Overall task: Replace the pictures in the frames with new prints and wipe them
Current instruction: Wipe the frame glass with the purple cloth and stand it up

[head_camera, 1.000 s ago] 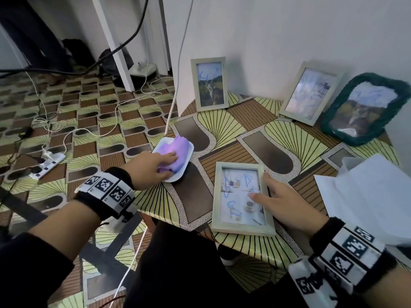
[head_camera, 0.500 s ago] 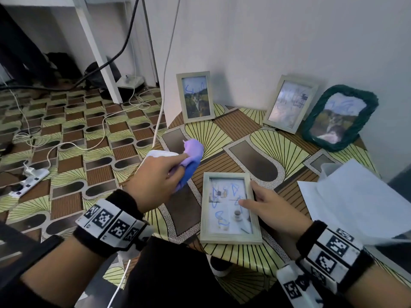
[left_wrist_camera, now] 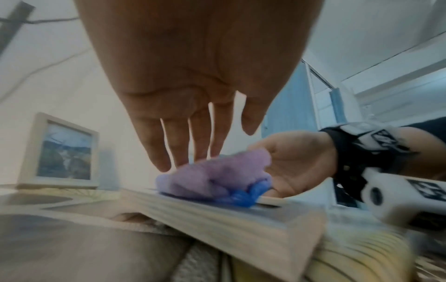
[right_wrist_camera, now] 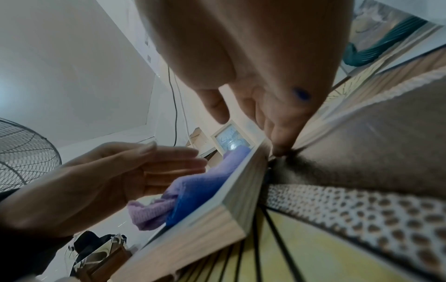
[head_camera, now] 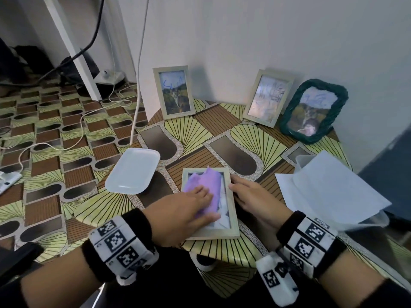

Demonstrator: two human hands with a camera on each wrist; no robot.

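Observation:
A pale wooden picture frame (head_camera: 232, 203) lies flat near the table's front edge. A purple cloth (head_camera: 208, 182) with a blue underside covers much of its glass. My left hand (head_camera: 189, 210) presses the cloth down with straight fingers, as the left wrist view shows above the cloth (left_wrist_camera: 217, 177) and frame (left_wrist_camera: 241, 229). My right hand (head_camera: 249, 196) rests against the frame's right edge, fingers extended. In the right wrist view its fingertips (right_wrist_camera: 282, 145) touch the frame's side (right_wrist_camera: 231, 213). Three more frames lean on the wall: one wooden (head_camera: 173, 92), a second wooden (head_camera: 266, 98) and a green-edged one (head_camera: 311, 110), each scribbled with blue.
An empty white tray (head_camera: 133, 171) sits at the table's left corner beside the flat frame. White sheets of paper (head_camera: 329, 192) lie over a clear container at the right. Cables and a power strip lie on the floor to the left.
My left hand picked the purple cloth up from the white tray and carried it right onto the flat frame's glass. My right hand slid from the glass to the frame's right edge.

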